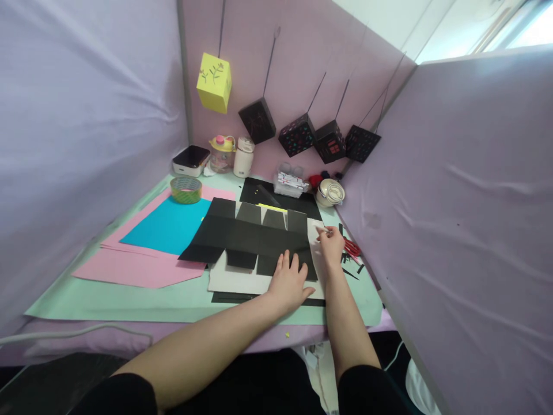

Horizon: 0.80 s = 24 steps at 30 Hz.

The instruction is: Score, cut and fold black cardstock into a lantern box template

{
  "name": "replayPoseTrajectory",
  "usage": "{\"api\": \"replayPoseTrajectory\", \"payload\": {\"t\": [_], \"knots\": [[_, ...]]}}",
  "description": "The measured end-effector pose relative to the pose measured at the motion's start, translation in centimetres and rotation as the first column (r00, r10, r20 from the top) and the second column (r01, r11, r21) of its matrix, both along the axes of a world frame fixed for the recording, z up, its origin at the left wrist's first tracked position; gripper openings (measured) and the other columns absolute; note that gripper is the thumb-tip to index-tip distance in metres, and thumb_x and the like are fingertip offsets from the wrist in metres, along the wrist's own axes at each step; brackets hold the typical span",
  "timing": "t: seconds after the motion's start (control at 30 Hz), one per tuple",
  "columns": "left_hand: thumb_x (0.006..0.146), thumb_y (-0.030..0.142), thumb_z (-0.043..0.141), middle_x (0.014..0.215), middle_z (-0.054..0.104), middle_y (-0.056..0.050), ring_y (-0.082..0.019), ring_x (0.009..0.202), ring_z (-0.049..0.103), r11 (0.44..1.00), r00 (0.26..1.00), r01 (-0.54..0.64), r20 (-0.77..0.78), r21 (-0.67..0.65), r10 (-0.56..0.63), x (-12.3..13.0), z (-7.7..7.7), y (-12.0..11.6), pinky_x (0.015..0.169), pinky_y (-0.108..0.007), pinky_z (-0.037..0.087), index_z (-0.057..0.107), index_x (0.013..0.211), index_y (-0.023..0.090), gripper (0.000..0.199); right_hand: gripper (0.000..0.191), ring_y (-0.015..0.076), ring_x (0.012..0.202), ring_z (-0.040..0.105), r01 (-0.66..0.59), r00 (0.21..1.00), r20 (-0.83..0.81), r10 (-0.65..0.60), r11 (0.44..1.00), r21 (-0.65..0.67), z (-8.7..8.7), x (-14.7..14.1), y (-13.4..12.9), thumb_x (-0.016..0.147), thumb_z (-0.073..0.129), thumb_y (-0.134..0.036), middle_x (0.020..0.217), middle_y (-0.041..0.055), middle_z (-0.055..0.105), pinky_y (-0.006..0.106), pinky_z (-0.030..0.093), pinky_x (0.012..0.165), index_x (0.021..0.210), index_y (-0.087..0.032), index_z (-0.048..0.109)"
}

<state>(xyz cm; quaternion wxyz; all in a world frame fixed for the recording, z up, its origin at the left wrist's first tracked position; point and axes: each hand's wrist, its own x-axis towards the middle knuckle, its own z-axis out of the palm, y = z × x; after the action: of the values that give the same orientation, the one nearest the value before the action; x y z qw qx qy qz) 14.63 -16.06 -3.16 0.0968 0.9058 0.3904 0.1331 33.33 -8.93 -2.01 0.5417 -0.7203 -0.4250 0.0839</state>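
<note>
A black paper sheet [259, 239] with cut tabs along its upper and lower edges lies on a white board [242, 281]. My left hand [290, 280] rests with fingers spread on the sheet's lower right part and holds nothing. Just beyond the sheet's right edge, my right hand [332, 245] is closed in a pinch around a small, thin, pale thing that I cannot make out. Red-handled scissors [351, 248] lie to the right of that hand, among black paper scraps [351, 274].
Blue paper [162, 225] and pink paper [138, 269] lie left, with a tape roll [186, 190]. Along the back stand a white bottle [244, 157], a marker box [289, 181] and a round jar [330, 193]. Paper boxes [215, 83] hang above; fabric walls rise at both sides.
</note>
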Motion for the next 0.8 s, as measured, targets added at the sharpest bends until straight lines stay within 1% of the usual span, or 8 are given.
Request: {"api": "replayPoseTrajectory", "payload": {"t": [0.07, 0.13, 0.2, 0.27, 0.37, 0.47, 0.6, 0.8], "knots": [[0.088, 0.057, 0.051, 0.147, 0.04, -0.021, -0.044, 0.14, 0.024, 1.0, 1.0, 0.007, 0.0, -0.012, -0.007, -0.1, 0.2, 0.0, 0.113, -0.054, 0.02, 0.052, 0.136, 0.013, 0.066, 0.037, 0.0182, 0.054, 0.054, -0.023, 0.999, -0.041, 0.024, 0.999, 0.043, 0.5, 0.4, -0.1, 0.081, 0.052, -0.055, 0.055, -0.0004, 0.06, 0.029, 0.038, 0.059, 0.086, -0.02, 0.062], [0.088, 0.057, 0.051, 0.147, 0.04, -0.022, -0.043, 0.14, 0.024, 1.0, 1.0, 0.011, 0.004, -0.018, -0.011, -0.1, 0.2, 0.0, 0.113, -0.054, 0.019, 0.052, 0.135, 0.012, 0.065, 0.046, 0.0158, 0.05, 0.049, -0.098, 0.99, -0.093, 0.102, 0.994, 0.053, 0.9, 0.7, -0.1, 0.086, 0.041, -0.059, 0.056, -0.0004, 0.057, 0.028, 0.037, 0.054, 0.089, -0.019, 0.064], [0.088, 0.057, 0.05, 0.147, 0.04, -0.021, -0.043, 0.14, 0.024, 1.0, 1.0, 0.009, 0.007, -0.012, -0.009, 0.0, 0.2, 0.1, 0.113, -0.054, 0.019, 0.052, 0.136, 0.012, 0.065, 0.046, 0.0136, 0.048, 0.046, -0.192, 0.97, -0.141, 0.196, 0.98, 0.041, 1.0, 0.9, 0.2, 0.084, 0.046, -0.059, 0.056, -0.0004, 0.056, 0.027, 0.035, 0.05, 0.085, -0.018, 0.066], [0.088, 0.057, 0.05, 0.147, 0.04, -0.022, -0.044, 0.14, 0.024, 1.0, 1.0, 0.004, 0.003, -0.003, -0.004, 0.0, 0.1, 0.1, 0.113, -0.054, 0.019, 0.052, 0.136, 0.012, 0.065, 0.039, 0.0125, 0.048, 0.046, -0.272, 0.946, -0.177, 0.271, 0.962, 0.021, 0.8, 1.0, 0.5, 0.077, 0.057, -0.055, 0.057, -0.0001, 0.056, 0.026, 0.035, 0.049, 0.08, -0.017, 0.067], [0.088, 0.058, 0.049, 0.147, 0.04, -0.022, -0.045, 0.14, 0.024, 1.0, 1.0, 0.003, -0.011, 0.002, -0.003, 0.1, -0.1, 0.1, 0.113, -0.054, 0.02, 0.052, 0.136, 0.012, 0.066, 0.035, 0.0125, 0.048, 0.047, -0.337, 0.92, -0.213, 0.33, 0.942, 0.005, 0.0, 0.9, 0.8, 0.072, 0.064, -0.05, 0.058, 0.0005, 0.059, 0.026, 0.035, 0.047, 0.081, -0.017, 0.068], [0.089, 0.059, 0.048, 0.147, 0.04, -0.021, -0.044, 0.14, 0.023, 1.0, 1.0, 0.003, -0.022, 0.016, -0.003, 0.1, -0.1, 0.1, 0.113, -0.054, 0.02, 0.052, 0.136, 0.013, 0.066, 0.038, 0.0124, 0.047, 0.046, -0.345, 0.915, -0.222, 0.338, 0.938, 0.006, -0.9, 0.6, 0.9, 0.075, 0.062, -0.052, 0.059, 0.0009, 0.06, 0.026, 0.034, 0.046, 0.084, -0.016, 0.068], [0.089, 0.058, 0.048, 0.147, 0.041, -0.02, -0.044, 0.14, 0.024, 1.0, 1.0, 0.0, -0.029, 0.026, 0.001, 0.1, -0.1, 0.1, 0.113, -0.053, 0.02, 0.052, 0.136, 0.013, 0.065, 0.036, 0.0116, 0.044, 0.043, -0.31, 0.931, -0.198, 0.306, 0.951, 0.009, -1.8, 0.4, 0.9, 0.077, 0.06, -0.052, 0.054, -0.0009, 0.056, 0.026, 0.034, 0.046, 0.075, -0.016, 0.066], [0.088, 0.062, 0.048, 0.148, 0.039, -0.021, -0.044, 0.14, 0.023, 1.0, 1.0, -0.001, -0.031, 0.01, 0.001, 0.2, 0.1, 0.1, 0.114, -0.053, 0.019, 0.052, 0.136, 0.012, 0.07, 0.028, 0.0133, 0.05, 0.049, -0.288, 0.945, -0.152, 0.289, 0.957, 0.028, -2.1, 0.1, 0.8, 0.078, 0.059, -0.046, 0.06, -0.0004, 0.059, 0.026, 0.038, 0.052, 0.073, -0.019, 0.061]]}}
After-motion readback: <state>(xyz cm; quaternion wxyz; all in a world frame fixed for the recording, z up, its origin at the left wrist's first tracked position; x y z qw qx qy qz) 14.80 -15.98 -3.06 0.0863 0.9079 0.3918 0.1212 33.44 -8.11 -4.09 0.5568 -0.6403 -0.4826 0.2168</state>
